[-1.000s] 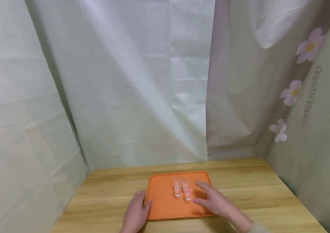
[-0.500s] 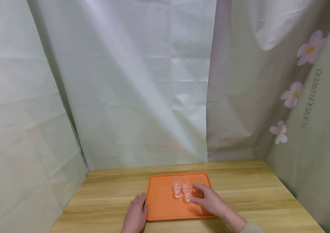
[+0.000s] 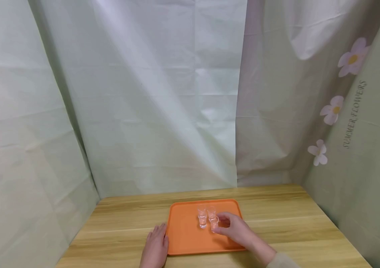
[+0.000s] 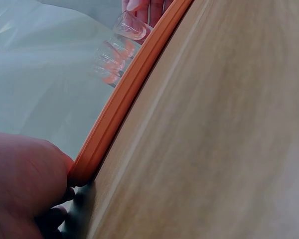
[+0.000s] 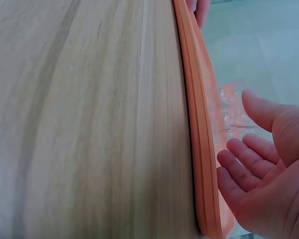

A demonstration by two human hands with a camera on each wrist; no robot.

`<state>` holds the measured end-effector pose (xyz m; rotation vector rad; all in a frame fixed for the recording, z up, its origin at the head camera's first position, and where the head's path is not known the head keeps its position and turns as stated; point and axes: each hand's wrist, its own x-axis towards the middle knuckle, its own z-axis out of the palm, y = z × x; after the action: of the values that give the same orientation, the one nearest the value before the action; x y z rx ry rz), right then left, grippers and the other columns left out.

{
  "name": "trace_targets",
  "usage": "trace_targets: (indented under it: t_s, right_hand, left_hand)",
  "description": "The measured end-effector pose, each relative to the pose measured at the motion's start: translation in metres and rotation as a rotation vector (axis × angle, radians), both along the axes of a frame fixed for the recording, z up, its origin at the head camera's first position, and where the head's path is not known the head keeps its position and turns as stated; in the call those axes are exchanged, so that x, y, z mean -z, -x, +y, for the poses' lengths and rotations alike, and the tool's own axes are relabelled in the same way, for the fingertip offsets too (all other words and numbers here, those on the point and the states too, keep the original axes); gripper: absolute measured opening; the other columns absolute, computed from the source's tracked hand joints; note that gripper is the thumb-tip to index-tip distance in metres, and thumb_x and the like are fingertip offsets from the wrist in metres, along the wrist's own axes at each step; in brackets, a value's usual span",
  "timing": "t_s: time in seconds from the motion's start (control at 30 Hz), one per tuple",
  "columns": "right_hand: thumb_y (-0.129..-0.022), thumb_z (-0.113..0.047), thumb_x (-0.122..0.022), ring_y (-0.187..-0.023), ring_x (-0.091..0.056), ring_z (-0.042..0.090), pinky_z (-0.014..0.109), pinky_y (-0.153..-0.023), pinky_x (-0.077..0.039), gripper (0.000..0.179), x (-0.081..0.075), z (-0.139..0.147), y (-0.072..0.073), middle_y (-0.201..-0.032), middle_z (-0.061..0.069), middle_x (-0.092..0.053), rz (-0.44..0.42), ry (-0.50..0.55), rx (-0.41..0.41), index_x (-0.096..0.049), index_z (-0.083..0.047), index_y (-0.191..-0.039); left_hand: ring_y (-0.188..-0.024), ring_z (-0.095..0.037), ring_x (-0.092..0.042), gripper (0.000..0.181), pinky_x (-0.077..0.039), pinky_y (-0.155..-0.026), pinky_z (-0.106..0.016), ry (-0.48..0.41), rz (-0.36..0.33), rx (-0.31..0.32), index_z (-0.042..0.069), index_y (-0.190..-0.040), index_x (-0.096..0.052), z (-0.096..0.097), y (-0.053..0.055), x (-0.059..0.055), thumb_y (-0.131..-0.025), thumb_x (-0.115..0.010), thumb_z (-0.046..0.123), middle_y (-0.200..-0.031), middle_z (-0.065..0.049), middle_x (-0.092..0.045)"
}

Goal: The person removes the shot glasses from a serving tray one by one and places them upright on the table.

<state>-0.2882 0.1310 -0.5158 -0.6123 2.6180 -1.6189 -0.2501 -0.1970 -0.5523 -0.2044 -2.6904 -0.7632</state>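
Left hand [image 3: 154, 245] at tray [image 3: 184, 236] edge; right hand [image 3: 237, 227] at near right glass [image 3: 214, 222]

Left hand: fingers extended and close together, resting on the table [image 3: 119, 227] with the thumb side against the tray's left edge. It grips nothing. Its placement suggests a brace against tray slip.

Tray: flat on the table. Its raised rim probably serves to stop items sliding off.

Glasses [image 3: 203, 222]: four clear units on the tray, near its middle, two near and two far. Close spacing likely puts every unit within reach of one hand.

Right hand: partly curled, thumb by the base of the near right glass, forefinger by its rim. Opposed placement would support the glass from both sides. Whether the digits press on it cannot be told; the right wrist view shows thumb and fingers apart.
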Motion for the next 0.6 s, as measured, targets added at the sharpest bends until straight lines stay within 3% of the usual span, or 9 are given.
trace_targets:
  t_s: [0.17, 0.4, 0.6]
  right_hand:
    - [-0.091, -0.017, -0.092, -0.114, -0.072, 0.035, 0.054, -0.099, -0.062, 0.049, -0.003, -0.006, 0.000, -0.123, 0.014, -0.076, 0.014, -0.019, 0.028, -0.072, 0.006, -0.129]
    - [-0.090, -0.010, -0.092, -0.101, -0.071, 0.026, 0.026, -0.084, -0.059, 0.033, 0.000, -0.011, 0.001, -0.106, 0.006, -0.076, 0.030, 0.034, 0.028, -0.074, 0.002, -0.115]
    - [-0.090, -0.009, -0.090, -0.098, -0.070, 0.022, 0.025, -0.083, -0.059, 0.027, 0.001, -0.015, -0.001, -0.102, 0.003, -0.075, 0.035, 0.055, 0.049, -0.074, -0.001, -0.109]
  left_hand:
    - [-0.144, -0.057, -0.052, 0.042, -0.039, -0.120, -0.073, 0.014, -0.039, -0.006, -0.013, -0.143, -0.063, -0.002, 0.001, -0.001, -0.104, -0.066, 0.002, -0.147, -0.031, -0.064]
    - [-0.144, -0.056, -0.052, 0.043, -0.039, -0.121, -0.072, -0.002, -0.027, -0.001, -0.013, -0.144, -0.063, 0.000, -0.001, -0.003, -0.104, -0.066, 0.001, -0.147, -0.032, -0.064]
    - [-0.144, -0.055, -0.052, 0.042, -0.038, -0.122, -0.071, 0.002, -0.030, -0.007, -0.013, -0.143, -0.063, 0.000, 0.000, -0.002, -0.104, -0.066, 0.001, -0.147, -0.031, -0.064]
